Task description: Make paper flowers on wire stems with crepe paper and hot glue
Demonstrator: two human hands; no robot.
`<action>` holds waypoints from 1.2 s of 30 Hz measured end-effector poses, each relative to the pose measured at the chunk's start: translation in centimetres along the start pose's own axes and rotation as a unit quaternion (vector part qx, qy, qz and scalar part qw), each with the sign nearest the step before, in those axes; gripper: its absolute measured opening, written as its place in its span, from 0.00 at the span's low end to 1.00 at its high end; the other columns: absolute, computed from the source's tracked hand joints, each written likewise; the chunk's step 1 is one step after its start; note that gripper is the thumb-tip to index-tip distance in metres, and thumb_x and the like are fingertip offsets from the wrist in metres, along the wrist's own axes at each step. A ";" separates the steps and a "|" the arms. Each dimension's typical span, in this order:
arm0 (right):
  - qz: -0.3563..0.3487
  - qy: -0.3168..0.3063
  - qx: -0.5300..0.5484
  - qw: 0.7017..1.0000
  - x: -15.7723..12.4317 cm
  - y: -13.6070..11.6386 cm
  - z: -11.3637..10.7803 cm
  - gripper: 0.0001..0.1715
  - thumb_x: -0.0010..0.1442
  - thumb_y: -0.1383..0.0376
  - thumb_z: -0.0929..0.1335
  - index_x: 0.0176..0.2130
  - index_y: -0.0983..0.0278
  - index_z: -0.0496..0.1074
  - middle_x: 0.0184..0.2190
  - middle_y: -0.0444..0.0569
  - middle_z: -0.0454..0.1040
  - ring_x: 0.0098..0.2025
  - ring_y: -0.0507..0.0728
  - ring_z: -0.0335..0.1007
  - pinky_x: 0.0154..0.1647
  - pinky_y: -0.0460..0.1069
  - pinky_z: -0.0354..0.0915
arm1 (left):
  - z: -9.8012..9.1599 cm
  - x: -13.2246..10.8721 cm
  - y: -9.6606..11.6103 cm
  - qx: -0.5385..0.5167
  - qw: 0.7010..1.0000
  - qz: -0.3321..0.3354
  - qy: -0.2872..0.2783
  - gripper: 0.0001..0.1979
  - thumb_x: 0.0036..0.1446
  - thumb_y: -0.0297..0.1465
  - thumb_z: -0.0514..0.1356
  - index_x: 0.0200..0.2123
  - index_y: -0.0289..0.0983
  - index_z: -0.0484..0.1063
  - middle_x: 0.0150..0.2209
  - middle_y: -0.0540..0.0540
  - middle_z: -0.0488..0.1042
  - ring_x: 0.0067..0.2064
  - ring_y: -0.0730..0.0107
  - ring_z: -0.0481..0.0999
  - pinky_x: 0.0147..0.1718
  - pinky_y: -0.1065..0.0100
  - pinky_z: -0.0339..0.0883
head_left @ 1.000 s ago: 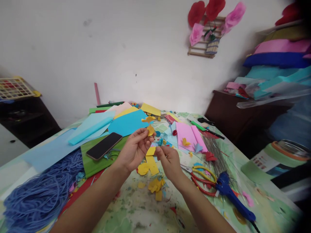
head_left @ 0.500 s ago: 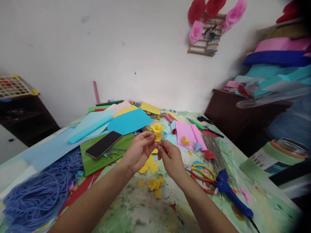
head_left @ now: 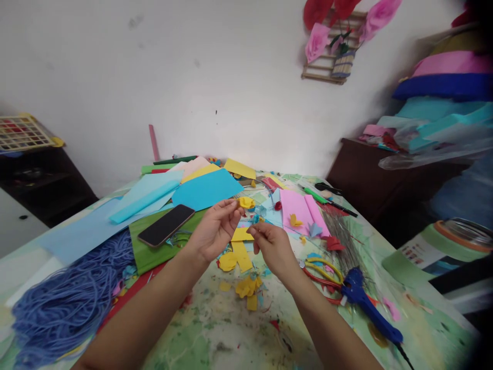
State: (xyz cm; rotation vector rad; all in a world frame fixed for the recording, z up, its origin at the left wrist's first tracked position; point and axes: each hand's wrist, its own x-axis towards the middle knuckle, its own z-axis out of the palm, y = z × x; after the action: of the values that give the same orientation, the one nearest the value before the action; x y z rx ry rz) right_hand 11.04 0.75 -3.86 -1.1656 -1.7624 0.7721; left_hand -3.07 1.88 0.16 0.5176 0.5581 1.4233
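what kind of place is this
Probably a home paper-craft workspace: coloured paper sheets and scraps cover the table, a blue glue gun lies beside scissors, and paper flowers hang on the wall.

Paint-stained green table [head_left: 215,334], blue cord bundle [head_left: 65,303], phone [head_left: 166,232], coloured paper sheets [head_left: 206,189], scissors [head_left: 321,272], glue gun [head_left: 365,303]

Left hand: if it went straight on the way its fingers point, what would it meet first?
Likely the yellow paper flower just beyond the left hand fingertips; depth is unclear, so it may lie lower, on the table.
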 end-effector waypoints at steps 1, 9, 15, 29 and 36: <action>0.005 0.001 0.010 1.000 0.1 0.1 0.0 0.16 0.58 0.62 0.62 0.21 0.63 0.67 0.12 0.40 0.64 0.18 0.49 0.58 0.22 0.44 0.51 | 0.0 0.0 0.0 -0.003 1.000 -0.003 0.002 0.05 0.54 0.19 0.55 0.28 0.30 0.69 0.28 0.46 0.72 0.29 0.80 0.74 0.27 0.84 0.70; 0.065 -0.019 0.114 0.991 0.5 0.6 -0.1 0.13 0.56 0.59 0.63 0.29 0.64 0.71 0.11 0.38 0.65 0.14 0.48 0.52 0.21 0.44 0.52 | -0.4 0.0 -1.1 0.105 0.994 0.031 -0.029 0.09 0.47 0.22 0.62 0.34 0.33 0.71 0.30 0.50 0.71 0.25 0.83 0.68 0.20 0.79 0.59; 0.035 -0.020 0.062 0.997 0.5 0.5 0.0 0.13 0.57 0.61 0.62 0.26 0.64 0.69 0.12 0.39 0.65 0.17 0.48 0.56 0.22 0.44 0.52 | -0.9 0.6 -2.4 0.174 0.983 0.015 -0.056 0.09 0.44 0.25 0.66 0.32 0.33 0.74 0.31 0.49 0.73 0.32 0.78 0.69 0.30 0.76 0.60; 0.024 -0.041 0.015 0.999 0.5 0.5 0.1 0.15 0.58 0.61 0.61 0.24 0.64 0.68 0.13 0.41 0.65 0.18 0.49 0.56 0.22 0.44 0.51 | -0.8 0.8 -2.9 0.075 0.996 0.009 -0.046 0.09 0.41 0.21 0.66 0.30 0.34 0.75 0.29 0.51 0.73 0.31 0.80 0.69 0.31 0.76 0.59; 0.021 -0.045 0.004 0.999 0.5 0.5 0.1 0.16 0.58 0.62 0.61 0.23 0.64 0.68 0.13 0.41 0.66 0.18 0.49 0.57 0.23 0.44 0.51 | -0.8 0.8 -2.6 0.058 0.998 0.017 -0.014 0.07 0.41 0.22 0.66 0.28 0.33 0.74 0.27 0.51 0.72 0.29 0.80 0.68 0.29 0.76 0.60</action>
State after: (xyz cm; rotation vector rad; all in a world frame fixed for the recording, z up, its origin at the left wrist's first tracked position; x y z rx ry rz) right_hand 11.05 1.40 -4.19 -1.1817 -1.8123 0.8671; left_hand -1.55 2.45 -2.18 0.6408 0.6150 1.4207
